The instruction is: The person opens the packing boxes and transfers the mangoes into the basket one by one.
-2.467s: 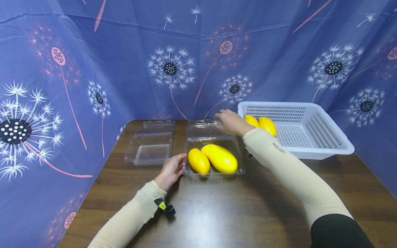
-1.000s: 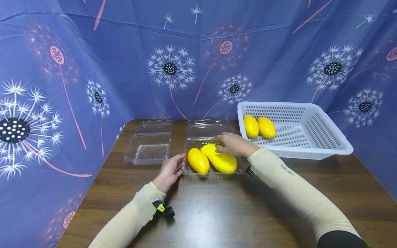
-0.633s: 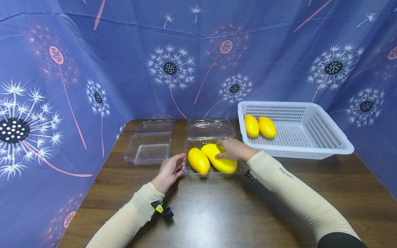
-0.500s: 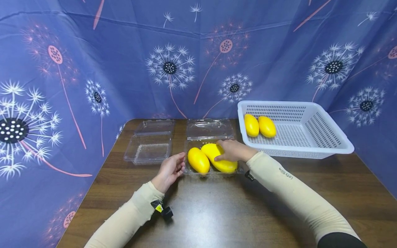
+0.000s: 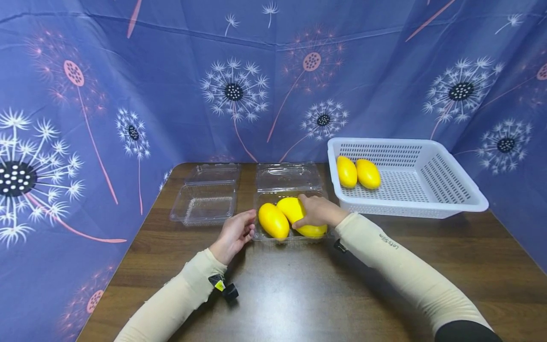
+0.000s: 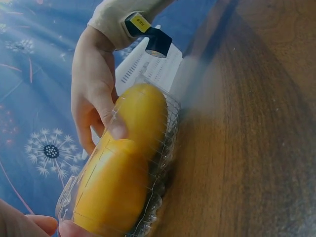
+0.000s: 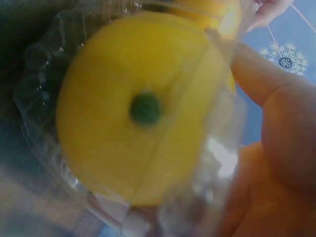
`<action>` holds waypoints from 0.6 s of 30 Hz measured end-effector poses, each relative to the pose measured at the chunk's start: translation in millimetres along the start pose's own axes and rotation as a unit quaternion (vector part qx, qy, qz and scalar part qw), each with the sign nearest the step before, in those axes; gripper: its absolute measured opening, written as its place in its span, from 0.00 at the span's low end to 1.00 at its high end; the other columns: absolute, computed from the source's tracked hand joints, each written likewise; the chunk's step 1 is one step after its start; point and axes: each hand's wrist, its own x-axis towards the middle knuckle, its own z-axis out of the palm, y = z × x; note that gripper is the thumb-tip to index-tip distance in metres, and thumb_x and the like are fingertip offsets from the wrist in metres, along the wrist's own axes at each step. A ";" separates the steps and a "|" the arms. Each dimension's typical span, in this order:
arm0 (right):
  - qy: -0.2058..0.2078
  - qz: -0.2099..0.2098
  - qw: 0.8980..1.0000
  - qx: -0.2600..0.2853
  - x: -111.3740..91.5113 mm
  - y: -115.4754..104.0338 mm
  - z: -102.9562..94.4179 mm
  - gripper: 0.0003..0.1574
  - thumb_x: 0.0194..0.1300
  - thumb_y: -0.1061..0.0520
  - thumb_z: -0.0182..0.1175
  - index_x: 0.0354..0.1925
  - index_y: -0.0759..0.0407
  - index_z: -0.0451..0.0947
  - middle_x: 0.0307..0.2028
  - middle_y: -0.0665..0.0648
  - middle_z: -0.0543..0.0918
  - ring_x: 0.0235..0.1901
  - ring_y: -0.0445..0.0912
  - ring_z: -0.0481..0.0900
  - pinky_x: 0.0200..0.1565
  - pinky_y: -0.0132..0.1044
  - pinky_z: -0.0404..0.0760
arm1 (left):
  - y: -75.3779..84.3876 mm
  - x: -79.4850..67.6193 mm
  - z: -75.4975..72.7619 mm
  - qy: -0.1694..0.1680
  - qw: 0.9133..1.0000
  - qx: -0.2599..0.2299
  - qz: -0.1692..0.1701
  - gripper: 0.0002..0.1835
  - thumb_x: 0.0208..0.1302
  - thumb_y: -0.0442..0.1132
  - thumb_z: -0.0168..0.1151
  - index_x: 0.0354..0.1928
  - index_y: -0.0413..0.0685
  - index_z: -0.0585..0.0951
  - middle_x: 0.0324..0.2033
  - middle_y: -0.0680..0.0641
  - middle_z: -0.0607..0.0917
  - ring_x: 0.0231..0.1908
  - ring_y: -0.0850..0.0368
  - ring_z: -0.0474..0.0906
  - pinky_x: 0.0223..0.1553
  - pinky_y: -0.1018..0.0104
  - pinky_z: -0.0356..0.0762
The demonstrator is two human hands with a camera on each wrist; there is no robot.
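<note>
A clear plastic clamshell container lies with its lid folded back, holding two smooth yellow mangoes. The smaller mango is on the left, touching the large mango on the right. My right hand grips the large mango from its right side, thumb near the front and fingers at the far side. A green stem dot marks the end of the large mango in the right wrist view. My left hand pinches the container's left rim; its curled lower fingers are partly hidden.
Left of this container stands a second open clear container. At the back right is a white perforated basket with two yellow mangoes in its left end. A patterned blue cloth hangs behind the wooden table.
My right hand has come from the raised lid down onto the large mango, then shifted slightly left and closed its fingers round it. My left hand stays at the rim.
</note>
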 end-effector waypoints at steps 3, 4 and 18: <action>0.002 0.008 1.000 -0.004 0.7 -2.8 2.0 0.61 0.53 0.33 0.68 0.71 0.64 0.55 0.60 0.69 0.76 0.58 0.62 0.76 0.58 0.55 0.76 | -0.3 -0.1 -0.4 0.000 1.000 0.003 0.002 0.22 0.67 0.35 0.57 0.61 0.33 0.73 0.24 0.55 0.74 0.20 0.67 0.68 0.23 0.79 0.68; 0.004 0.009 1.000 -0.005 0.7 -3.6 2.6 0.61 0.53 0.33 0.68 0.71 0.64 0.55 0.60 0.69 0.76 0.57 0.62 0.76 0.58 0.55 0.76 | -0.3 0.0 -0.5 0.000 1.000 0.004 0.003 0.21 0.67 0.35 0.57 0.61 0.33 0.73 0.24 0.55 0.74 0.20 0.67 0.68 0.23 0.79 0.68; 0.022 0.020 0.999 -0.026 1.2 -10.4 11.6 0.64 0.50 0.34 0.71 0.70 0.66 0.55 0.55 0.70 0.77 0.51 0.61 0.79 0.53 0.53 0.79 | -2.0 1.0 -0.5 0.002 1.000 -0.004 0.008 0.20 0.66 0.34 0.58 0.59 0.33 0.74 0.22 0.57 0.75 0.18 0.69 0.68 0.22 0.79 0.68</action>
